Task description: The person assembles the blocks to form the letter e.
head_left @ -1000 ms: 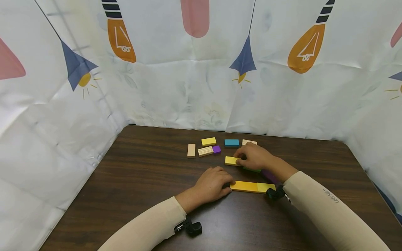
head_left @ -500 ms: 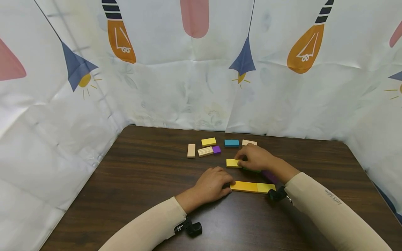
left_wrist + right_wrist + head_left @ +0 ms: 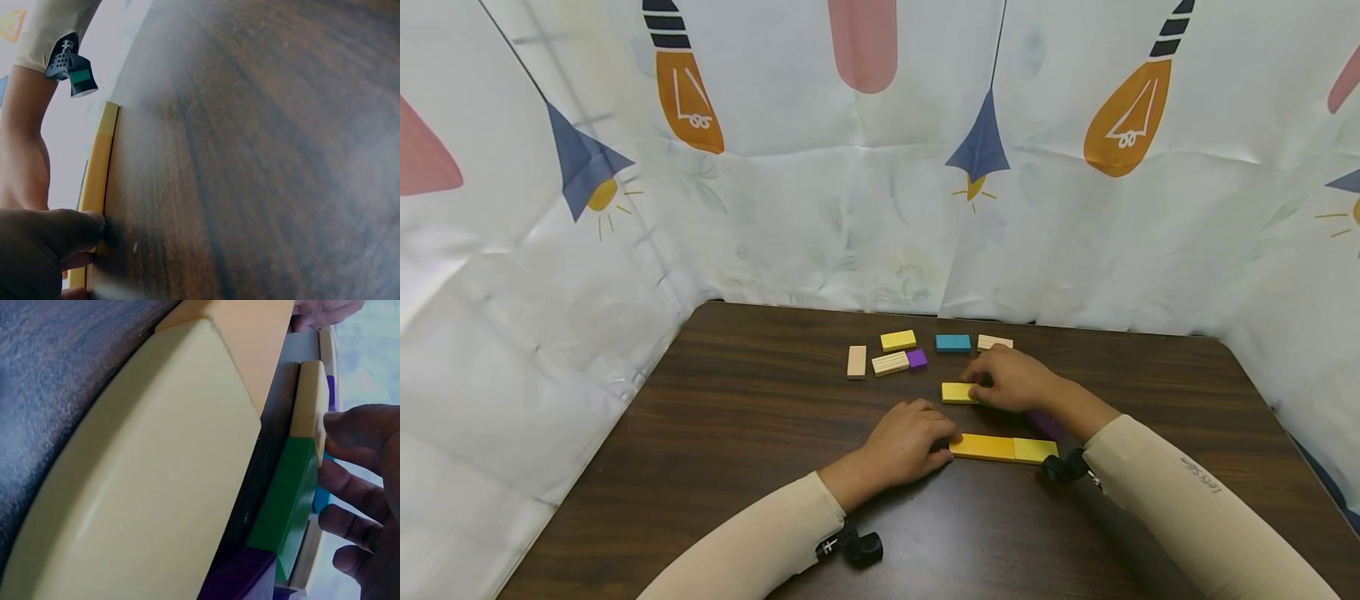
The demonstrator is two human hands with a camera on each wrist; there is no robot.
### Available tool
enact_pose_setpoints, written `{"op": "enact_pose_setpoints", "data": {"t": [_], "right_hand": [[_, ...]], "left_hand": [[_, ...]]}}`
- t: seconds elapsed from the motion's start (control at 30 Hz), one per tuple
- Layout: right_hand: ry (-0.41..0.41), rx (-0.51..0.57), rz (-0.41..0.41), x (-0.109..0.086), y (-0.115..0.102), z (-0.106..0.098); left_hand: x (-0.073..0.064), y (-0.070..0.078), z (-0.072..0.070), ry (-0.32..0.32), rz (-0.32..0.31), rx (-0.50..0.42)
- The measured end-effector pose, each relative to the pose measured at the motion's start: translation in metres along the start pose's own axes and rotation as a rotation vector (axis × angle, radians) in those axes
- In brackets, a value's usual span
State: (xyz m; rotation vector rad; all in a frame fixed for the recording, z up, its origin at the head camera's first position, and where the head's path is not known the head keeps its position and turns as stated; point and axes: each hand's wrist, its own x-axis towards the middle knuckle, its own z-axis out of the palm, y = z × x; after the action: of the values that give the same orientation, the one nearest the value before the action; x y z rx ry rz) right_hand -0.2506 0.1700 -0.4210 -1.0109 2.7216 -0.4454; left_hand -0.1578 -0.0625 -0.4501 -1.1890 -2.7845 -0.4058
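Observation:
My left hand [image 3: 891,450] pinches the left end of an orange block [image 3: 983,447] lying flat on the table. A lighter yellow block [image 3: 1034,451] butts against its right end, making one straight bar. Farther back, my right hand [image 3: 1011,379] holds a small yellow block [image 3: 957,393] between thumb and finger, down at table level. In the right wrist view, that block's end meets a green block [image 3: 284,500], and a purple block [image 3: 244,575] adjoins the green one. From the head view my right hand hides the green block.
Loose blocks lie at the back: a plain wooden one [image 3: 857,362], a ridged one [image 3: 891,363], a small purple one [image 3: 917,359], a yellow one [image 3: 898,341], a blue one [image 3: 952,343] and another wooden one [image 3: 995,342]. A printed white curtain [image 3: 820,225] hangs behind the table [image 3: 737,417].
My right hand has shifted the small yellow block slightly right and nearer. The green edge visible earlier beneath that hand is now hidden. My left hand has stayed in place.

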Motion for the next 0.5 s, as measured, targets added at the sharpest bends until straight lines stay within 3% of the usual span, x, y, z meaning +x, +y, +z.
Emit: {"op": "enact_pose_setpoints", "data": {"t": [0.27, 0.5], "right_hand": [[0.083, 0.001, -0.026, -0.017, -0.002, -0.005], [0.093, -0.019, 0.004, -0.041, -0.007, -0.009]], "left_hand": [[0.001, 0.001, 0.000, -0.007, 0.006, 0.003], [0.001, 0.000, 0.000, -0.015, -0.002, 0.008]]}}
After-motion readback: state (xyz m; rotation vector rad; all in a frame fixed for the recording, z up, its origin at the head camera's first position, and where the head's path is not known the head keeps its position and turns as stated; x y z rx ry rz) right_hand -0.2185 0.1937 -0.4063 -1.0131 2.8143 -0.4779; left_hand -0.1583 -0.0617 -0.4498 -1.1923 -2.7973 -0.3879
